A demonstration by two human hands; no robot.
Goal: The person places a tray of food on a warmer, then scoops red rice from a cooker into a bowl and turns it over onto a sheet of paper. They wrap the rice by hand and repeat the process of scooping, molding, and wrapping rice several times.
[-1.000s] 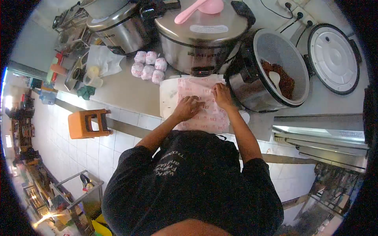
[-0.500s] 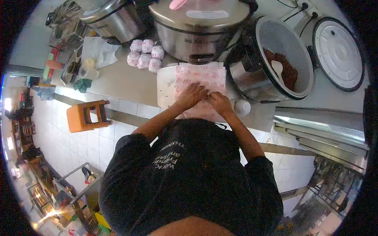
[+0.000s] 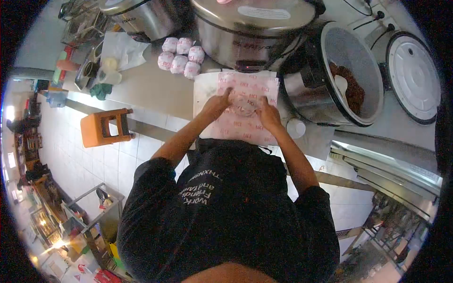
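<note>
A round bundle wrapped in printed paper lies between my two hands, on a stack of red-printed white sheets. My left hand is closed against its left side. On the right side, my right hand holds it with fingers pressed to the paper. Several wrapped balls stand in two rows behind and left of the sheets. Just right of my right hand is a small white cup-like item. What the bundle contains is hidden by its paper.
Large steel cookers line the back. An open cooker at right holds brown food and a white spoon; its lid stands raised. Containers and a green cloth lie left. An orange stool is on the floor.
My hands have moved apart from near each other to either side of the bundle, which now shows as a round, wrapped shape. The whole view has shifted slightly.
</note>
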